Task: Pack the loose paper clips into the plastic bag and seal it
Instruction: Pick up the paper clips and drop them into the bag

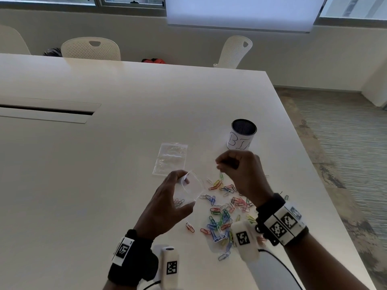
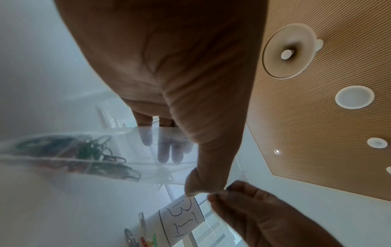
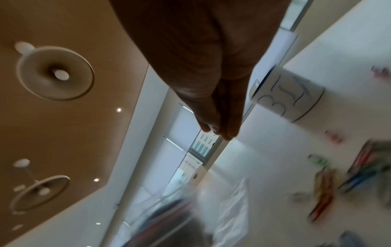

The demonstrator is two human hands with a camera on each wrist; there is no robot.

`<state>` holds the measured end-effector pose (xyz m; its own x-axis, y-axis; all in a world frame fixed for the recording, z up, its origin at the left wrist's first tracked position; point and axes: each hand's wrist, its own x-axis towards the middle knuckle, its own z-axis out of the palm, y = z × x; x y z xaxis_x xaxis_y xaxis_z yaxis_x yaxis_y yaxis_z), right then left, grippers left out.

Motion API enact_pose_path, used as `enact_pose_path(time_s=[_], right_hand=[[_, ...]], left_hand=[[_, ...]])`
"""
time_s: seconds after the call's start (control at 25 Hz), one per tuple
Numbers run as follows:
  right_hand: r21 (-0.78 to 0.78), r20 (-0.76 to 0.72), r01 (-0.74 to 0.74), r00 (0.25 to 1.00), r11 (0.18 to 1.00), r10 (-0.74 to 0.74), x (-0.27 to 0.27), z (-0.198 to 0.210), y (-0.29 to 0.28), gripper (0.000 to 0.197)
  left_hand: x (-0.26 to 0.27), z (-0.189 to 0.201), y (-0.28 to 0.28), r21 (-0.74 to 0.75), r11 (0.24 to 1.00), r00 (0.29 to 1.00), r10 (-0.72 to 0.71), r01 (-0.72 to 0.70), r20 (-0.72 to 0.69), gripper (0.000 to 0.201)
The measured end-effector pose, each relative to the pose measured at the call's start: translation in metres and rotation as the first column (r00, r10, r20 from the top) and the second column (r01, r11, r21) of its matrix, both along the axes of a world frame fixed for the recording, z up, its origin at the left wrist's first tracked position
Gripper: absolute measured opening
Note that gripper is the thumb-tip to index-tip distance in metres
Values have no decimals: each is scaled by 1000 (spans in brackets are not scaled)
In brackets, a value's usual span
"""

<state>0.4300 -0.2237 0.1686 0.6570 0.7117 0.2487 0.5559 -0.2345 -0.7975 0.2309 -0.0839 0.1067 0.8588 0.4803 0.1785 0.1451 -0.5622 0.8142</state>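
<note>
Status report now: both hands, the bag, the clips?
Left hand holds open bag, some clips inside. Right hand raised, fingers curled; contents unclear. Most paper clips loose on table. Nothing blocking.

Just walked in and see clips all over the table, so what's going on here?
A person is bagging coloured paper clips. Their left hand holds a small clear plastic bag open above the white table, with a few clips already inside. The right hand is raised beside it, fingers curled; whether it holds a clip is unclear. Most clips lie loose, and the bag is unsealed.

Right hand (image 1: 234, 164) hides its pinch; paper clips (image 3: 359, 175) blurred
</note>
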Motion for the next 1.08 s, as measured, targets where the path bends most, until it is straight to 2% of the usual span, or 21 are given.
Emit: enact_pose_path(time_s=[0.08, 0.2, 0.36, 0.48, 0.68, 0.8, 0.92, 0.96, 1.0, 1.08], right_hand=[[-174, 81, 9, 997, 985, 6, 20, -15, 2, 15], [-421, 134, -90, 978, 902, 160, 30, -37, 7, 27], [-605, 216, -64, 946, 794, 241, 32, -55, 14, 37], [-622, 202, -91, 941, 778, 272, 31, -59, 14, 34], [-541, 35, -296, 927, 787, 373, 18, -50, 10, 28], [-493, 103, -232, 941, 839, 321, 21, -47, 18, 27], [-591, 36, -306, 915, 746, 403, 17, -51, 23, 53], [-617, 24, -341, 893, 709, 450, 14, -52, 23, 55], [-624, 30, -367, 871, 690, 490, 11, -55, 23, 51], [-594, 64, -392, 847, 702, 527, 8, -59, 20, 32]], left_hand=[[-3, -1, 1, 1, 1000, 1000, 13, -13, 2, 65], [-9, -1, 2, -29, 999, 999, 33, -33, 11, 66], [-11, 0, 2, -16, 999, 999, 42, -42, 25, 66], [-11, 2, 3, -3, 999, 998, 50, -49, 23, 67], [-11, 5, 2, -15, 998, 998, 57, -56, 15, 65], [-11, 6, 1, -23, 998, 998, 58, -58, 8, 65], [-12, 7, 0, -19, 998, 998, 58, -58, 9, 66], [-12, 7, 0, -19, 998, 998, 58, -58, 12, 66], [-12, 8, 0, -18, 998, 998, 59, -59, 16, 66], [-12, 8, -1, -21, 998, 998, 57, -56, 20, 66]])
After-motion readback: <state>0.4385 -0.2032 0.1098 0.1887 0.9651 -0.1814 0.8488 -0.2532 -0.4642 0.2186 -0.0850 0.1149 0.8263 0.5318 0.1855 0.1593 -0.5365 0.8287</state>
